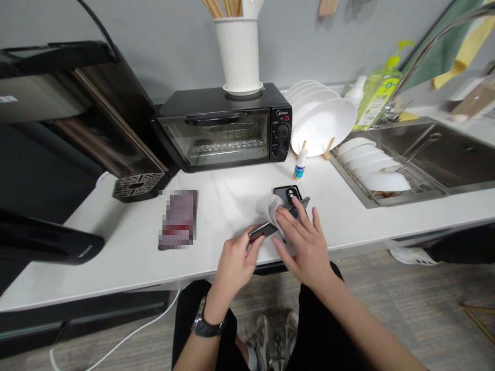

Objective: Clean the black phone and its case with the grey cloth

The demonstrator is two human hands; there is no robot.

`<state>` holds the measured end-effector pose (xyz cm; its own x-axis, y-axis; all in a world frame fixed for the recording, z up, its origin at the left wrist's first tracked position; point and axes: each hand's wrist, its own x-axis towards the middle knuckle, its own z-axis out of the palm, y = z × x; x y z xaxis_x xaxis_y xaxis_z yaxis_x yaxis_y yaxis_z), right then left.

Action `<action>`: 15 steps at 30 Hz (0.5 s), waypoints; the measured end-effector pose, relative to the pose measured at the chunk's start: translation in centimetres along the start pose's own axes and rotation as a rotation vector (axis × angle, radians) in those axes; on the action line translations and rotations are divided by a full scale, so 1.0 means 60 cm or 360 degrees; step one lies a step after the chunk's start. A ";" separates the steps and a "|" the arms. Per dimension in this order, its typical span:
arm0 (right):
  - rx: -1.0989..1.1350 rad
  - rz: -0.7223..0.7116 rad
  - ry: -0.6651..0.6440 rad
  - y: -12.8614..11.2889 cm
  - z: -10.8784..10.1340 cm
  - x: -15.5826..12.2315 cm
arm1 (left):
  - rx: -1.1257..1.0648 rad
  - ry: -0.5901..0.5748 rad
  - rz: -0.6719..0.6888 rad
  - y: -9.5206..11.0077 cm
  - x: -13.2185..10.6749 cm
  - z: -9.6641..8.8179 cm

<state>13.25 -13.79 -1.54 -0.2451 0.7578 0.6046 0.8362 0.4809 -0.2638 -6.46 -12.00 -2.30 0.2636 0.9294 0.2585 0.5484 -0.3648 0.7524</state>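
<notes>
Two dark items sat near the front of the white countertop (216, 206): what looked like a slim phone (262, 231), raised off the surface, and a black phone case (284, 193) with a camera opening, just behind it. The left hand (234, 266) gripped the phone's near end, its fingers closed around the edge. The right hand (299, 247) pressed a white cloth (269, 210) against the phone, its fingers spread apart. A small white bottle (300, 165) stood beyond them, before a Midea toaster oven (224, 129). White plates (320, 116) leaned to the right, near a steel sink (433, 154); a pixelated packet (178, 219) lay left.
</notes>
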 end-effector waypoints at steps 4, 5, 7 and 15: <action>-0.0085 0.0212 0.0112 0.072 -0.009 0.002 | 0.0009 0.0019 -0.0013 0.004 0.003 0.001; -0.0089 0.0231 0.0121 0.080 -0.009 0.003 | 0.0018 0.0026 -0.0021 0.004 0.003 0.001; -0.0081 0.0239 0.0119 0.080 -0.007 0.004 | 0.0028 0.0037 -0.0034 0.004 0.001 0.000; 0.0074 -0.0023 -0.0039 -0.053 0.020 0.011 | 0.0013 0.0037 -0.0044 0.000 -0.002 -0.002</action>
<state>9.84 -14.29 -1.17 -0.2695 0.7608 0.5903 0.8088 0.5116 -0.2900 -6.61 -12.09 -2.24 0.2297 0.9402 0.2516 0.5619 -0.3391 0.7545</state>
